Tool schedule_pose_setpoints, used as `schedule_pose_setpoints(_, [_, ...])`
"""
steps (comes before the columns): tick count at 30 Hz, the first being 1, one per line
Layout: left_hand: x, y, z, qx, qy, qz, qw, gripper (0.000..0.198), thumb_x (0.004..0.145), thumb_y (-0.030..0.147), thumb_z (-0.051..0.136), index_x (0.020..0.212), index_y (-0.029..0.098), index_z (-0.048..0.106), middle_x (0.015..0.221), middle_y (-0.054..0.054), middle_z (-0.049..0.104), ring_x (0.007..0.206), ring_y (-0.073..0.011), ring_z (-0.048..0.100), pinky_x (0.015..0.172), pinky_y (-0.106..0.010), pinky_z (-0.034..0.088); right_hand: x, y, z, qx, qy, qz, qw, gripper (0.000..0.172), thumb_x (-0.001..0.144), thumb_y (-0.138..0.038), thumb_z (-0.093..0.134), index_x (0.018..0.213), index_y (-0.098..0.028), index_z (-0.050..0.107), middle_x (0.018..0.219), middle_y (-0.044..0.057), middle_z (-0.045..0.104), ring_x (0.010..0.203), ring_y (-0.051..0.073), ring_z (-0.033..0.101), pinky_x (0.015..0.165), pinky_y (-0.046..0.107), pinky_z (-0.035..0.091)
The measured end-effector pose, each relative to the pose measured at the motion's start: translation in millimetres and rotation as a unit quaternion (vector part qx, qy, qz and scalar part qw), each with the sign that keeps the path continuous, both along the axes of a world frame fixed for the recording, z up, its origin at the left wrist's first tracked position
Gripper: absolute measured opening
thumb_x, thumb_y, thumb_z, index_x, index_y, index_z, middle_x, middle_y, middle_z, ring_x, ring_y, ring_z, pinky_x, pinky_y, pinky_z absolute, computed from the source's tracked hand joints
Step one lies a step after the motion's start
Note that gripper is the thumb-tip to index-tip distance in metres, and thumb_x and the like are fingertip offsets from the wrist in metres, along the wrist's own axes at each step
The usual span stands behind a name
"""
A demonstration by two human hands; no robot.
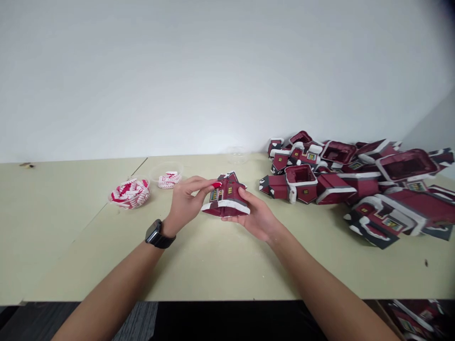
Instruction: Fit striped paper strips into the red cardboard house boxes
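A dark red miniature house (232,192) with white snow-like edging and yellow windows is held above the middle of the table, its open base facing me. My right hand (259,215) grips it from the right, thumb on the front and fingers underneath. My left hand (190,201), with a black watch on its wrist, pinches a small red piece (216,185) against the house front, above a colourful shop window. Part of that piece is hidden by the fingers. To the left, a clear bowl (130,193) holds many red-and-white striped pieces.
Another clear dish (169,180) holds more striped pieces behind my left hand. A transparent lid or dish (237,154) lies near the wall. Many similar red houses (336,189) are piled along the right side. More houses (414,319) sit below the table's front edge.
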State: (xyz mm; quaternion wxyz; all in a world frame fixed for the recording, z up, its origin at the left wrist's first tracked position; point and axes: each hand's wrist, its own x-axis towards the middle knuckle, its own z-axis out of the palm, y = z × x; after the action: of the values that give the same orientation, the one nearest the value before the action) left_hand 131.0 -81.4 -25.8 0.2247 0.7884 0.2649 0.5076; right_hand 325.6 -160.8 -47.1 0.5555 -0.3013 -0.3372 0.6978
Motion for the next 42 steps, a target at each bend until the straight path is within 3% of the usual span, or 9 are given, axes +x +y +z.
schedule_pose_setpoints(12, [-5.2,1.7,8.1,0.077,0.032,-0.043,0.996,0.014,0.093,0.026,0.078,0.105,0.026,0.086,0.090,-0.005,0.081,0.076,-0.0146,0.072,0.069,-0.027,0.056,-0.4,0.7,0.1,-0.018,0.001,-0.007,1.000,0.044,0.096,-0.056,0.069,0.126,-0.024,0.072,0.118,0.009,0.078,0.095,0.025,0.074,0.078,0.038,0.061])
schedule_pose_setpoints(19, [-5.7,3.9,4.7,0.047,0.004,-0.066,0.997,0.013,0.092,0.027,0.080,0.103,0.029,0.086,0.086,-0.004,0.079,0.074,-0.0141,0.071,0.066,-0.027,0.055,-2.0,-0.6,-0.1,-0.028,0.006,-0.008,1.000,0.044,0.092,-0.056,0.072,0.123,-0.024,0.072,0.116,0.008,0.078,0.098,0.025,0.073,0.081,0.039,0.059])
schedule_pose_setpoints(30, [-1.4,6.2,-9.3,-0.008,-0.060,-0.098,0.993,0.006,0.088,0.032,0.084,0.093,0.031,0.087,0.082,-0.004,0.074,0.076,-0.0157,0.066,0.072,-0.032,0.053,5.7,1.8,-5.6,0.029,-0.037,0.004,0.999,0.056,0.083,-0.061,0.081,0.123,-0.024,0.074,0.120,0.008,0.079,0.113,0.028,0.071,0.101,0.043,0.054])
schedule_pose_setpoints(32, [-0.9,7.4,-8.0,-0.043,-0.088,-0.071,0.993,0.012,0.083,0.035,0.089,0.093,0.029,0.086,0.088,-0.005,0.072,0.084,-0.0171,0.064,0.077,-0.033,0.052,7.1,2.3,-5.5,0.056,-0.043,-0.001,0.998,0.057,0.079,-0.059,0.085,0.122,-0.023,0.075,0.121,0.009,0.078,0.111,0.029,0.072,0.101,0.042,0.054])
schedule_pose_setpoints(34, [0.5,7.5,-6.8,-0.117,-0.132,-0.070,0.982,0.037,0.073,0.038,0.096,0.106,0.028,0.083,0.104,-0.006,0.071,0.094,-0.0188,0.064,0.084,-0.033,0.053,8.3,2.2,-4.9,0.072,-0.042,0.000,0.996,0.057,0.075,-0.059,0.087,0.117,-0.022,0.075,0.117,0.009,0.079,0.108,0.030,0.073,0.099,0.042,0.055])
schedule_pose_setpoints(37, [4.4,3.6,-8.4,-0.289,-0.144,-0.197,0.926,0.070,0.068,0.046,0.097,0.130,0.026,0.071,0.126,-0.010,0.069,0.107,-0.0234,0.066,0.090,-0.036,0.054,8.9,0.4,-3.2,0.077,-0.044,0.041,0.995,0.058,0.072,-0.061,0.087,0.111,-0.020,0.076,0.112,0.011,0.080,0.104,0.031,0.074,0.094,0.043,0.056])
schedule_pose_setpoints(39, [6.9,-0.8,-11.5,-0.373,-0.119,-0.283,0.876,0.069,0.072,0.051,0.093,0.128,0.019,0.069,0.123,-0.014,0.071,0.105,-0.0255,0.069,0.088,-0.036,0.055,7.7,-1.9,-1.2,0.068,-0.048,0.066,0.994,0.058,0.070,-0.061,0.087,0.109,-0.019,0.076,0.112,0.012,0.080,0.103,0.031,0.074,0.093,0.042,0.057])
schedule_pose_setpoints(42, [8.4,-4.6,-15.7,-0.426,-0.124,-0.284,0.850,0.063,0.077,0.052,0.089,0.123,0.015,0.069,0.112,-0.013,0.074,0.093,-0.0232,0.070,0.081,-0.033,0.055,3.0,-5.0,2.3,0.044,-0.041,0.062,0.996,0.059,0.070,-0.056,0.088,0.114,-0.020,0.073,0.115,0.010,0.079,0.103,0.029,0.074,0.092,0.040,0.057])
